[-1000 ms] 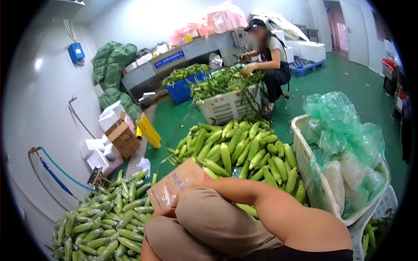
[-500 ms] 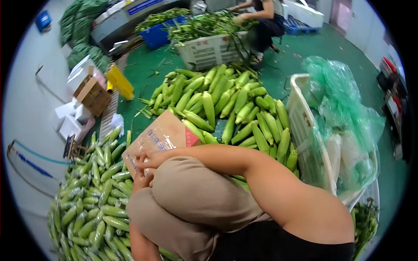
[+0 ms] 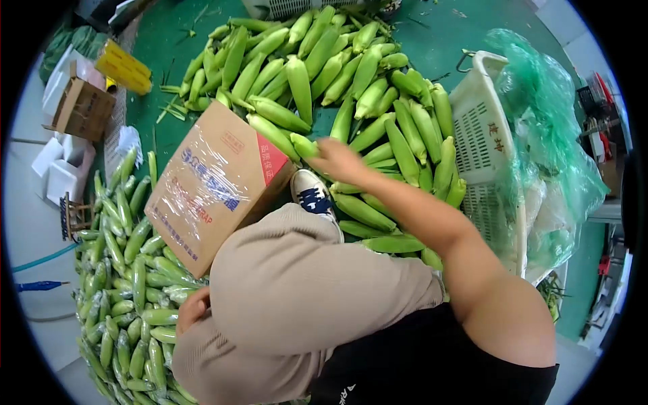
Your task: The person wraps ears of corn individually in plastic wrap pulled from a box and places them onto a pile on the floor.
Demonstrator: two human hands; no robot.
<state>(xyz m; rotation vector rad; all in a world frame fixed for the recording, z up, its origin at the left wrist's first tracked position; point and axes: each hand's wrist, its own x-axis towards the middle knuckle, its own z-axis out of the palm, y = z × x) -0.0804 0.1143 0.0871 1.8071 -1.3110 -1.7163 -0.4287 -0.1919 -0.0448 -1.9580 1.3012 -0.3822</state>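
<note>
My right hand (image 3: 332,159) is closed on one end of an ear of corn (image 3: 304,146) in its green husk, above the shoe. Many unwrapped ears lie in a pile (image 3: 364,74) around and beyond that hand. At the left, my left hand (image 3: 194,309) rests beside my knee, near the carton's lower corner; its fingers are mostly hidden. The cardboard carton (image 3: 202,182) stands tilted between the two piles, with plastic film over its top. Film-wrapped ears (image 3: 138,277) are heaped to the left of the carton.
To the right stands a white crate (image 3: 486,135) with green plastic bags (image 3: 540,108). At the upper left are a yellow roll (image 3: 124,66), an open brown box (image 3: 84,108) and white foam boxes (image 3: 64,162). Another crate's edge (image 3: 290,7) shows at the top.
The view has tilted downward. My right hand has moved from the carton to the unwrapped pile and taken hold of an ear. My left hand has come back toward my knee.
</note>
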